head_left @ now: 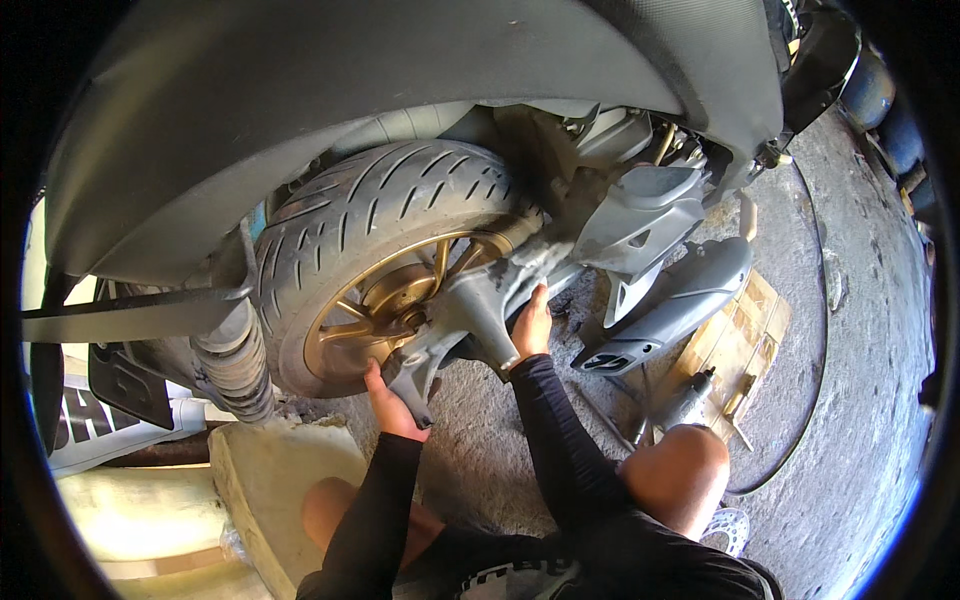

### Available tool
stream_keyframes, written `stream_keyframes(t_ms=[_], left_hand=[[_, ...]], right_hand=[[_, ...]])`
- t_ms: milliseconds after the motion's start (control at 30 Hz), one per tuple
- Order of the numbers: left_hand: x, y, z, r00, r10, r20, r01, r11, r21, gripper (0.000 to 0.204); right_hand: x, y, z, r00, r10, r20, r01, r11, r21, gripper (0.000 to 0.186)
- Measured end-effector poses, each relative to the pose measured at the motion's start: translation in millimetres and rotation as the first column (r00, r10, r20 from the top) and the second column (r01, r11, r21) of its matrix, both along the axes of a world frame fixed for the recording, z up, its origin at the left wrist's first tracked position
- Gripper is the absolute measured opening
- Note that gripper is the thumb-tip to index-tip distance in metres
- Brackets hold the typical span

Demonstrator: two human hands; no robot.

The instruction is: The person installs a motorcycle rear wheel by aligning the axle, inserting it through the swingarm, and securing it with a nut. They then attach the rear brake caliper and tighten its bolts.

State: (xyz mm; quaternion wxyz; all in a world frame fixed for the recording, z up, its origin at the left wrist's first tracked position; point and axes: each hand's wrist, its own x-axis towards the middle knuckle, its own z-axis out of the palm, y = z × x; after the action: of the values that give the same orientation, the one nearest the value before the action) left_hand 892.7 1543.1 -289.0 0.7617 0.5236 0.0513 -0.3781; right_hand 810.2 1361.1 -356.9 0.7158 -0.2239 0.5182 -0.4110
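A grey cast-metal swingarm (pixel 482 308) with a forked end is held in front of the rear wheel of a scooter. My left hand (pixel 398 408) wraps its lower left prong, thumb on top. Higher up and to the right, my right hand (pixel 532 326) grips the arm from its right side, with part of the fingers hidden behind the metal. Just behind the arm are the wheel's gold rim (pixel 338 350) and black treaded tyre (pixel 385 192). Whether the arm touches the hub, I cannot tell.
A dark grey exhaust muffler (pixel 685 300) is right of the wheel. Cardboard (pixel 757 318), a power tool (pixel 686 400) and a black hose (pixel 822 350) lie on the concrete. The shock absorber (pixel 236 368) and a pale block (pixel 270 470) are left; a brake disc (pixel 732 528) lies by my knee.
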Motion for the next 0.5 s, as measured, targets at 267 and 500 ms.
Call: stream_keyframes(t_ms=[267, 500], left_hand=[[9.6, -8.0, -5.1, 0.991, 0.093, 0.095, -0.091, 0.996, -0.026, 0.052], [27.7, 1.4, -23.7, 0.986, 0.112, 0.125, -0.122, 0.99, 0.075, 0.05]], right_hand=[[-3.0, 1.0, 14.9, 1.0, 0.01, -0.023, -0.008, 0.995, 0.095, 0.084], [-0.5, 3.1, 24.3, 0.98, -0.102, 0.169, 0.084, 0.99, 0.112, 0.078]])
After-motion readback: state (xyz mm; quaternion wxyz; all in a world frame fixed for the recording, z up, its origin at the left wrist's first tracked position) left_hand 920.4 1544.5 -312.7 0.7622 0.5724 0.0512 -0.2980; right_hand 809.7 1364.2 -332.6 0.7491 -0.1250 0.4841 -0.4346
